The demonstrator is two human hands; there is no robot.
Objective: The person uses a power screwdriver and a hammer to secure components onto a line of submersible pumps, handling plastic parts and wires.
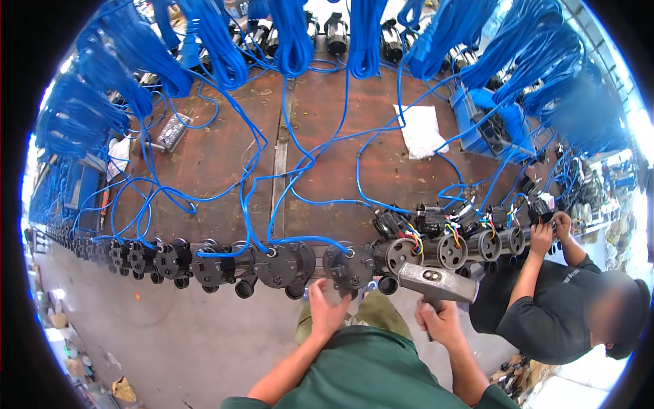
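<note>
My right hand [441, 320] is wrapped round the handle of a hammer [438, 281]. Its grey metal head is raised in front of the row of pumps. Just below a black round-ended submersible pump [349, 266] is my left hand [328, 310], fingers apart and curved near the pump's lower edge; whether they touch it is unclear. A blue cable runs into this pump's end. To its left lies another black pump [283, 264] with a closed end. On the right, an open pump housing [403, 255] shows coloured wires.
More pumps line the front edge of the brown table [327, 163]. Coiled blue cables [294, 41] hang along the back, with loose lengths across the tabletop. A blue crate [470, 126] and white sheet [419, 129] lie at back right. A co-worker [545, 307] handles a pump at right.
</note>
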